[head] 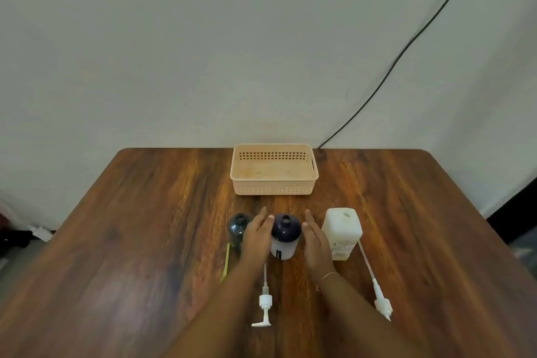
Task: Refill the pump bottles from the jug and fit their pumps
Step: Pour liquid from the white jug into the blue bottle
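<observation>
Two open hands flank the white pump bottle (284, 237) near the middle of the table (145, 212): the left hand (257, 237) is at its left side and the right hand (315, 244) at its right, both with fingers stretched out and close together, not curled around anything; I cannot tell if the palms already touch the bottle. This bottle has a dark domed shoulder with an open round neck and a smooth pale body. A second bottle (239, 227), dark and half transparent, stands just beside the left hand, also without a pump. The jug (342, 232), a square milky plastic container, stands to the right of the right hand. Two white pumps lie toward the near edge, one (265, 304) between the forearms and another (379, 293) near the jug, each with a long thin tube. A peach perforated basket (273, 168) sits at the far edge. The step seems to be steadying the bottle before pouring. To do it well, I think one hand should hold the smooth body low and firmly, because the neck is narrow and the jug looks heavy, so the pour should be slow.
</observation>
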